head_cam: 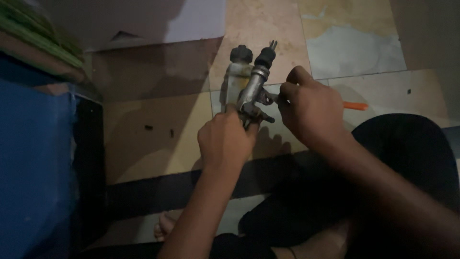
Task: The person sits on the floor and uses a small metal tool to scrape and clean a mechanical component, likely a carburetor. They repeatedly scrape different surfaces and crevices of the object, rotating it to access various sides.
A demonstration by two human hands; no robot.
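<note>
Metal cylinder assembly (pixel 249 86) held above the tiled floor (pixel 158 139).
Its lower end is gripped by the left hand (pixel 225 141), steadying it; beside it, an orange-handled tool (pixel 354 106) is clasped by the right hand (pixel 309 112).

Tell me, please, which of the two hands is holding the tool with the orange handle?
The right hand holds it: the orange handle sticks out from behind that hand. The left hand instead grips the lower end of the metal cylinder part.
</note>
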